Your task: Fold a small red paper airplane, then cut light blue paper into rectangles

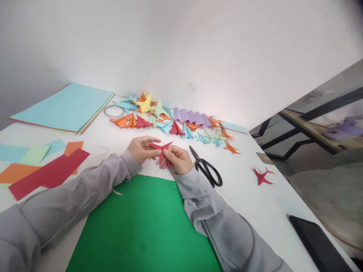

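Note:
Between my two hands is a small red folded paper figure point(162, 146) with pointed tips, held just above the table's middle. My left hand point(143, 150) pinches its left side between thumb and fingers. On the other side, my right hand point(178, 158) grips it, the thumb pressed on its centre; part of the figure is hidden behind these fingers. Below my wrists lies a green sheet point(141, 223). Black-handled scissors point(206, 166) rest just right of my right hand. A similar red folded figure point(262, 176) sits farther right.
Many colourful folded paper pieces point(176, 128) are spread along the wall. A stack of coloured sheets point(65, 107) is at the back left, near a wire ring point(114, 110). Loose paper strips point(49, 173) lie at left. A black tablet-like device point(319, 241) is near the right edge.

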The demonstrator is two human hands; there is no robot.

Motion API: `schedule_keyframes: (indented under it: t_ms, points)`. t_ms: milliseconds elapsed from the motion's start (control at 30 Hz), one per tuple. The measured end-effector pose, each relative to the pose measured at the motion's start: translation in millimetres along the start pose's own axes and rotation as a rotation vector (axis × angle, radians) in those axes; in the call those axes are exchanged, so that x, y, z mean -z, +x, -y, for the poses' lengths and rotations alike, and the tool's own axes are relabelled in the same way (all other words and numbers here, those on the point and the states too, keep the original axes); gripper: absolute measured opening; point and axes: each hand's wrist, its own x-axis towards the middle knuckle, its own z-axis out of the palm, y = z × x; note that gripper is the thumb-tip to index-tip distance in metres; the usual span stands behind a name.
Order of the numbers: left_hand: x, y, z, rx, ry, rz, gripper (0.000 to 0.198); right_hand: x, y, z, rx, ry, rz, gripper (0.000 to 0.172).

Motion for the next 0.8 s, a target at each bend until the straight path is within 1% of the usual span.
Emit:
schedule_keyframes:
  t_ms: [100,200,333,500,633,800]
  points:
    - [-0.1,-0.8,-1.0,0.008,0.012,0.015,0.039,-0.2,-0.8,0.0,0.009,-0.04,0.031,0.036]
    - [0.0,-1.0,-0.7,0.035,0.024,0.045,0.037,-0.3,-0.8,-1.7,-0.004,-0.067,0.027,0.037]
    - [0.8,-0.4,0.7,0.052,0.029,0.042,0.035,0.2,0.6,-4.3,-0.009,-0.075,0.019,0.04]
    - [3.6,1.7,3.1,0.069,-0.018,0.016,0.041,0.6,1.4,-6.0,0.007,-0.073,-0.004,0.04]
    - [5.9,2.9,3.3,0.108,-0.056,0.051,0.045,-0.2,0.9,-6.5,0.014,-0.083,-0.041,0.039]
    - [6.4,2.8,3.3,0.119,-0.068,0.075,0.05,-1.2,-0.1,-5.5,0.028,-0.132,-0.09,0.038]
